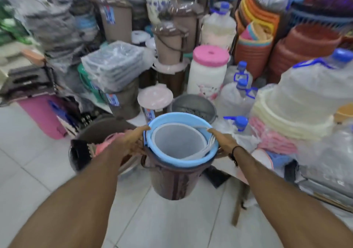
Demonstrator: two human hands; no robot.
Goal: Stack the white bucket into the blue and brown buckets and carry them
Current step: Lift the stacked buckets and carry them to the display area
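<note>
Buckets sit nested at centre frame: the white bucket [178,144] inside the blue bucket [166,119], which sits in the brown bucket [172,181]. The stack appears lifted clear of the floor [28,161], held between both hands. The left hand [128,142] presses the left side, fingers [142,128] hooked over the blue rim; the right hand [222,142] does the same on the right. Both are closed on the rim, thumbs hidden. Thin empty plastic like this is probably light but flexible, and the rims smooth, so squeezing hard could bow the walls. The white bucket lies tilted and loose inside, so it may rattle or shift. A steadier hold would be under the brown rim or by its wire handle [143,162]. Stacked wares crowd the upper frame, so carry it level.
</note>
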